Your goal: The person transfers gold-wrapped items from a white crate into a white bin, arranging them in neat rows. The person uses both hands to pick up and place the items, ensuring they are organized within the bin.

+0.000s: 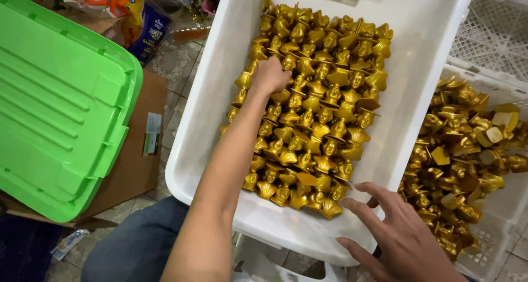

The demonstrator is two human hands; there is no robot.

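**Left hand deep in the packed figurines, right hand at the near edge**

The left hand [269, 74] lay clenched on the far left part of the block of gold figurines [316, 103], its fingers curled down among the small busts so that what they gripped, if anything, could not be told. The forearm ran up from the lower middle of the view, straight along the left flank of the block. The right hand [393, 235] was released, fingers spread and slightly bent, with the fingertips [352, 187] just beside the nearest row at the block's right corner; whether they touched a bust could not be told.

The figurines stood upright and tightly packed in rows inside a white plastic tray [418, 51], and the block's long axis ran away from the person, from the near rim towards the far wall. The far end was under the left hand; the near end lay closest to the right.

To the right, a white lattice crate [498, 84] held a loose heap of the same gold busts [467, 150], tumbled at all angles, well within the right hand's side. To the left lay a green plastic lid [60, 100] on brown cardboard [137, 166], apart from both hands.
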